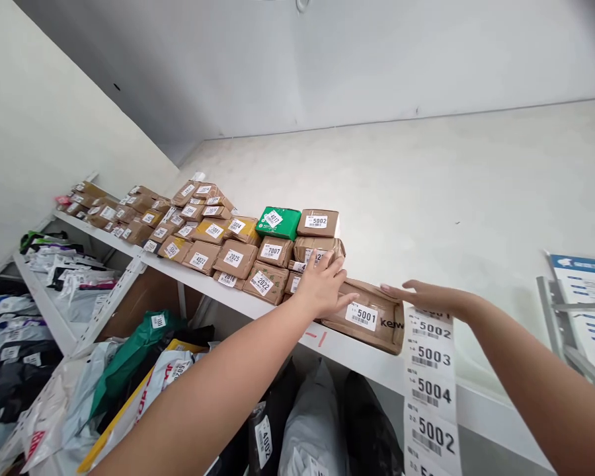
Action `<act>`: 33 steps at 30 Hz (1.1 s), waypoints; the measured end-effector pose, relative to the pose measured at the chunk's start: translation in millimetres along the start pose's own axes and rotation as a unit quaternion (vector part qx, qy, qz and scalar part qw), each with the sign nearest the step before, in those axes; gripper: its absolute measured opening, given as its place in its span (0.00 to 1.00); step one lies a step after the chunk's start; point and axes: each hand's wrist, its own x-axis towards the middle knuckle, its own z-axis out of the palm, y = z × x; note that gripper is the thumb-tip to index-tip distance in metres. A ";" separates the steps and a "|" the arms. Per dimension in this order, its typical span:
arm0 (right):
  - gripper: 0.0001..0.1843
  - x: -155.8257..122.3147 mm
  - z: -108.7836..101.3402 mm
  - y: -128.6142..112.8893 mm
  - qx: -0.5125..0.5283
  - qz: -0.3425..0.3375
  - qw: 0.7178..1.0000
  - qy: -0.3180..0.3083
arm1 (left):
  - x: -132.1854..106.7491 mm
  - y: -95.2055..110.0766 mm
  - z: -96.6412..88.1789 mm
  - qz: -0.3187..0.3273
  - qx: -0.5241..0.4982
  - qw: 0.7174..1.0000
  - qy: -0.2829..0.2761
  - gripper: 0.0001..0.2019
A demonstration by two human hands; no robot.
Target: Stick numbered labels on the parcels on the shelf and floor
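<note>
My left hand (323, 285) is open, its fingers spread against the front of a small brown box labelled 4-something and the boxes by it. Its thumb reaches over the top left of a wide cardboard box (384, 324) labelled 5001, which lies at the right end of the row. My right hand (429, 299) is at that box's right end, fingertips at its upper edge. From under this hand hangs a long strip of number labels (430, 390), reading 5002, 5003, 5004 and 5002; the fingers gripping it are mostly hidden. Above the left hand sits a box (318, 223) labelled 5002.
Stacked brown parcels and a green box (278, 222) line the white shelf (352, 350) to the left. Below it stand bagged parcels, among them a grey bag (315, 416) and a green bag (129, 357). A metal frame and blue-headed sheet (585, 297) are at right.
</note>
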 end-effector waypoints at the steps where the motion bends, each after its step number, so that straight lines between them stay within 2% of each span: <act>1: 0.50 -3.0 2.8 8.0 0.042 0.012 0.998 -0.043 | -1.9 -2.1 -1.2 0.011 0.005 1.000 -0.008 0.30; 3: 0.56 -8.2 12.7 19.0 0.114 0.007 0.987 -0.115 | -4.9 -6.0 -3.1 0.026 0.022 0.999 -0.024 0.31; 4: 0.59 -10.0 19.2 21.7 0.134 -0.006 0.983 -0.127 | -5.8 -7.3 -3.2 0.029 0.029 0.999 -0.026 0.31; 6: 0.62 -11.2 33.7 23.2 0.142 -0.033 0.983 -0.109 | -6.2 -7.8 -1.2 0.030 0.037 0.999 -0.021 0.31; 10: 0.64 -6.6 58.6 24.2 0.122 -0.060 0.990 -0.035 | -3.0 -2.9 8.6 0.026 0.047 0.999 0.005 0.31; 14: 0.63 -7.5 68.7 34.6 0.104 -0.092 0.990 -0.002 | -7.2 0.8 5.0 0.001 -0.006 0.999 0.036 0.30; 17: 0.56 -25.2 67.1 45.0 0.041 -0.091 0.995 0.007 | -33.2 8.9 -15.8 0.013 -0.080 0.993 0.080 0.27; 19: 0.49 -48.4 67.4 50.6 -0.002 -0.101 0.992 0.071 | -64.6 25.3 -34.8 -0.018 -0.145 0.985 0.089 0.26; 20: 0.46 -63.2 69.9 52.6 0.001 -0.115 0.986 0.119 | -83.7 38.3 -45.0 -0.056 -0.192 0.977 0.078 0.26; 22: 0.35 -97.7 81.8 56.0 0.072 -0.153 0.969 0.180 | -125.3 73.7 -65.4 -0.153 -0.320 0.935 0.022 0.31; 23: 0.31 -116.3 91.6 57.8 0.121 -0.174 0.964 0.164 | -146.5 95.0 -75.1 -0.206 -0.395 0.895 -0.017 0.38; 25: 0.24 -152.4 117.9 63.6 0.229 -0.233 0.938 0.115 | -186.6 140.2 -91.4 -0.311 -0.521 0.787 -0.108 0.54; 27: 0.21 -179.7 148.9 71.5 0.265 -0.328 0.905 0.053 | -220.4 180.4 -101.2 -0.405 -0.589 0.685 -0.144 0.58; 28: 0.21 -188.0 163.8 75.3 0.274 -0.360 0.892 0.011 | -234.1 196.0 -103.5 -0.442 -0.616 0.638 -0.135 0.53; 30: 0.21 -193.0 188.2 80.6 0.294 -0.391 0.870 -0.060 | -254.4 216.2 -104.2 -0.494 -0.649 0.568 -0.112 0.32; 31: 0.21 -190.9 196.7 81.9 0.313 -0.386 0.863 -0.093 | -261.1 220.8 -103.3 -0.517 -0.654 0.543 -0.105 0.22; 32: 0.21 -186.9 202.8 82.3 0.336 -0.376 0.854 -0.126 | -265.9 222.5 -101.9 -0.536 -0.653 0.524 -0.105 0.17; 33: 0.21 -182.0 207.2 82.4 0.361 -0.360 0.845 -0.162 | -269.2 221.7 -100.0 -0.551 -0.649 0.513 -0.109 0.17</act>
